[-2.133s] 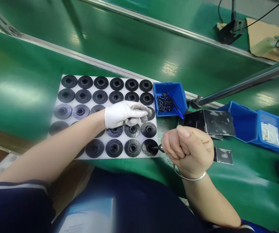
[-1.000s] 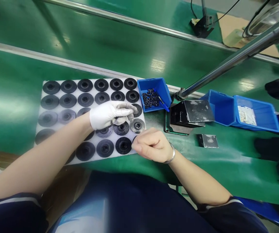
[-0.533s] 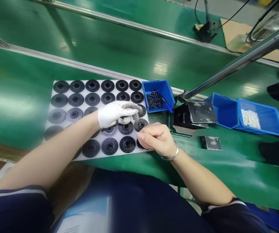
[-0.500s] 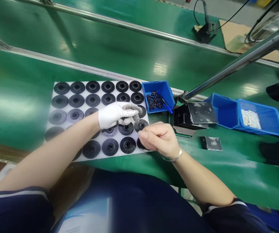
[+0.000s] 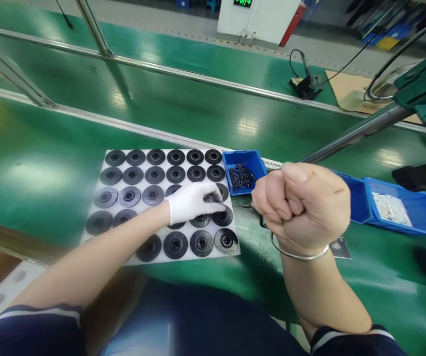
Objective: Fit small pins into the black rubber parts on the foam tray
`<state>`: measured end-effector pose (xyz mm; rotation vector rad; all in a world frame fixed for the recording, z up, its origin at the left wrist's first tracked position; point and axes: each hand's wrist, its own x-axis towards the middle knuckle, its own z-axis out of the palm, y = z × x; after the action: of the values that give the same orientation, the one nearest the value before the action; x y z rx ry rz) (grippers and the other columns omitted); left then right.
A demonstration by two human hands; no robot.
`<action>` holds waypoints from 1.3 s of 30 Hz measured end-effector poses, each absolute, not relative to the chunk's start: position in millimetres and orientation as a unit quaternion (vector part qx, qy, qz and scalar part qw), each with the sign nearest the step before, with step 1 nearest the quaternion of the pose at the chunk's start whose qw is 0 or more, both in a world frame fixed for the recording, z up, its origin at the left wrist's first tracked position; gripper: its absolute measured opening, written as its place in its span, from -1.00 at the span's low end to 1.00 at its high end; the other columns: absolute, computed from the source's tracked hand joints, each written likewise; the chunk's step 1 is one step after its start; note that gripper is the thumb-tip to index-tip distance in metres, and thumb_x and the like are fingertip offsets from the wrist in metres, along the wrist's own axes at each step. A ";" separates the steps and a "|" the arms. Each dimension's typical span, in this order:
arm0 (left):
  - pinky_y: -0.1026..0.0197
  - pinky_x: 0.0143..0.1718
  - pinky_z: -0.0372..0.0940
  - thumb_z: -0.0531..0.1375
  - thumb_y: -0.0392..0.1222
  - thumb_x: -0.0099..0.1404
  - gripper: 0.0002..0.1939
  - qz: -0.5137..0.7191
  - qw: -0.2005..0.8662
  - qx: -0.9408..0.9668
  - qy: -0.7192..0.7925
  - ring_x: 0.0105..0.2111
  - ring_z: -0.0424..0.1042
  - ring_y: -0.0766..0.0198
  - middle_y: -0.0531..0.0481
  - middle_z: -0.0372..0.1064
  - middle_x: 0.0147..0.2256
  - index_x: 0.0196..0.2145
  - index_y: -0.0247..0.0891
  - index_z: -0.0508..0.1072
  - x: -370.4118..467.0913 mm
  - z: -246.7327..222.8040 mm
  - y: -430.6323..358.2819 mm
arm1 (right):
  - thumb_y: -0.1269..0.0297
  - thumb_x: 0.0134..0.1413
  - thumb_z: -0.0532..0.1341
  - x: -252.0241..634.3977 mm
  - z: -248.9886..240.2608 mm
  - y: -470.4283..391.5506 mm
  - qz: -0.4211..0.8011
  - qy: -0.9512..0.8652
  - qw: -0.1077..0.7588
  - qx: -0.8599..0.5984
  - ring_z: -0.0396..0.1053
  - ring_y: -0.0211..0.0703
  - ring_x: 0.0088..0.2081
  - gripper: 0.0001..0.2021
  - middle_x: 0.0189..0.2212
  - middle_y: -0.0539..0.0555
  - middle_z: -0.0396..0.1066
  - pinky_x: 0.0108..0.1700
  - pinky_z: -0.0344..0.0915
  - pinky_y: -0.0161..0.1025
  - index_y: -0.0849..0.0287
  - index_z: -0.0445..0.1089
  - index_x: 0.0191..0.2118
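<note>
My left hand, in a white glove, is over the right side of a white foam sheet. Its thumb and fingers curl together above a black disc; anything pinched between them is too small to make out. Bare and closed in a fist, my right hand is raised to the right of the sheet. A thin-shafted tool seems to stick out of its left side toward the gloved fingers; its handle is hidden. Several rows of black discs with raised hubs lie on the sheet, including a greyish disc at the near right corner.
A blue bin with small black parts and a blue pen stands at the sheet's far right corner. Further right are two more blue bins and a metal post. A metal rail runs behind the sheet.
My right hand has risen away from the sheet's near right corner and turned into a fist, uncovering the corner disc. My left hand stays near the right-hand discs. The view has tilted up.
</note>
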<state>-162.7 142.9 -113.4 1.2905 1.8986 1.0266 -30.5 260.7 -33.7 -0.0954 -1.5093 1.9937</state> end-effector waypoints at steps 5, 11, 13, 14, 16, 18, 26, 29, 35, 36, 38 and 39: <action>0.26 -0.36 0.22 0.19 0.09 0.19 -0.69 0.319 0.308 0.508 0.738 -0.41 0.35 0.29 0.07 0.39 -0.40 -0.30 -0.22 0.43 -166.4 -118.0 144.2 | 0.39 0.20 0.15 -10.7 -59.2 253.8 0.785 -0.583 0.206 -0.036 -0.03 -0.38 -0.74 -0.56 -0.79 -0.11 -0.02 -0.70 -0.12 -0.35 0.19 0.06 -0.69; 0.27 -0.39 0.21 0.19 0.13 0.17 -0.65 0.325 0.337 0.493 0.733 -0.41 0.35 0.28 0.07 0.39 -0.41 -0.30 -0.23 0.43 -168.8 -120.5 145.9 | 0.35 0.20 0.16 2.7 -96.2 243.1 0.805 -0.562 0.181 -0.064 -0.02 -0.41 -0.73 -0.53 -0.78 -0.12 -0.04 -0.68 -0.09 -0.38 0.20 0.01 -0.70; 0.26 -0.39 0.21 0.19 0.13 0.17 -0.65 0.327 0.339 0.494 0.731 -0.41 0.35 0.28 0.07 0.39 -0.40 -0.29 -0.22 0.43 -169.0 -120.5 145.5 | 0.34 0.20 0.16 4.0 -99.0 241.7 0.794 -0.579 0.173 -0.065 -0.01 -0.41 -0.73 -0.53 -0.77 -0.12 -0.02 -0.68 -0.08 -0.37 0.19 0.02 -0.70; 0.26 -0.38 0.21 0.19 0.12 0.17 -0.66 0.327 0.336 0.496 0.731 -0.41 0.36 0.27 0.07 0.39 -0.40 -0.30 -0.22 0.43 -169.1 -120.4 145.2 | 0.34 0.20 0.16 4.7 -99.0 241.5 0.786 -0.592 0.167 -0.062 0.00 -0.40 -0.72 -0.53 -0.77 -0.11 0.00 -0.67 -0.07 -0.37 0.19 0.03 -0.70; 0.25 -0.35 0.22 0.19 0.12 0.17 -0.66 0.328 0.327 0.501 0.731 -0.38 0.36 0.26 0.07 0.41 -0.37 -0.31 -0.22 0.44 -169.5 -120.0 144.7 | 0.34 0.19 0.16 6.5 -97.7 241.6 0.770 -0.616 0.157 -0.050 0.02 -0.38 -0.71 -0.54 -0.76 -0.10 0.02 -0.67 -0.05 -0.35 0.19 0.05 -0.70; 0.24 -0.32 0.23 0.19 0.12 0.17 -0.66 0.328 0.326 0.504 0.730 -0.36 0.37 0.25 0.06 0.41 -0.35 -0.31 -0.21 0.44 -169.8 -119.5 144.3 | 0.35 0.19 0.16 8.7 -96.2 242.2 0.761 -0.628 0.155 -0.043 0.02 -0.38 -0.70 -0.55 -0.75 -0.09 0.02 -0.66 -0.05 -0.35 0.19 0.06 -0.69; 0.25 -0.35 0.22 0.18 0.09 0.19 -0.67 0.312 0.325 0.507 0.735 -0.38 0.37 0.25 0.05 0.41 -0.36 -0.28 -0.23 0.45 -169.3 -120.3 146.6 | 0.34 0.20 0.14 9.1 -87.1 246.3 0.754 -0.631 0.177 -0.048 0.02 -0.37 -0.71 -0.53 -0.77 -0.09 0.01 -0.66 -0.04 -0.34 0.18 0.04 -0.71; 0.27 -0.40 0.18 0.17 0.09 0.22 -0.68 0.271 0.261 0.547 0.748 -0.40 0.36 0.27 0.05 0.41 -0.37 -0.28 -0.22 0.44 -165.1 -117.6 147.3 | 0.36 0.19 0.14 1.1 -70.5 249.5 0.764 -0.595 0.247 -0.031 0.00 -0.37 -0.72 -0.54 -0.77 -0.09 -0.01 -0.67 -0.07 -0.35 0.18 0.02 -0.70; 0.25 -0.44 0.11 0.07 0.07 0.32 -0.68 0.174 0.101 0.642 0.740 -0.39 0.36 0.22 -0.01 0.40 -0.37 -0.28 -0.23 0.42 -157.0 -111.4 143.0 | 0.36 0.17 0.15 -23.4 -46.1 245.6 0.763 -0.553 0.334 0.013 -0.02 -0.35 -0.73 -0.55 -0.78 -0.08 -0.02 -0.69 -0.09 -0.34 0.16 0.02 -0.70; 0.25 -0.45 0.11 0.05 0.07 0.33 -0.68 0.168 0.094 0.646 0.738 -0.40 0.36 0.22 -0.01 0.40 -0.37 -0.29 -0.23 0.41 -157.0 -110.9 142.4 | 0.36 0.17 0.15 -27.1 -46.5 244.1 0.759 -0.559 0.332 0.021 -0.01 -0.36 -0.73 -0.55 -0.78 -0.08 -0.01 -0.69 -0.08 -0.34 0.17 0.02 -0.70; 0.25 -0.46 0.10 0.03 0.07 0.34 -0.67 0.158 0.090 0.650 0.738 -0.40 0.36 0.21 -0.02 0.39 -0.39 -0.31 -0.24 0.40 -157.8 -109.8 141.7 | 0.36 0.18 0.15 -33.0 -49.5 242.2 0.749 -0.576 0.325 0.033 0.00 -0.36 -0.72 -0.55 -0.78 -0.08 0.00 -0.68 -0.06 -0.34 0.18 0.03 -0.70; 0.25 -0.47 0.11 0.03 0.08 0.34 -0.66 0.152 0.093 0.651 0.738 -0.39 0.37 0.21 -0.02 0.38 -0.39 -0.32 -0.24 0.39 -158.4 -109.0 141.7 | 0.36 0.18 0.15 -35.2 -51.4 241.9 0.744 -0.585 0.321 0.035 0.01 -0.36 -0.72 -0.56 -0.77 -0.08 0.01 -0.68 -0.06 -0.34 0.18 0.05 -0.70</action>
<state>-158.4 141.7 -109.0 1.9333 2.1903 0.4526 -35.2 241.9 -51.4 0.0932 -1.5362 1.9561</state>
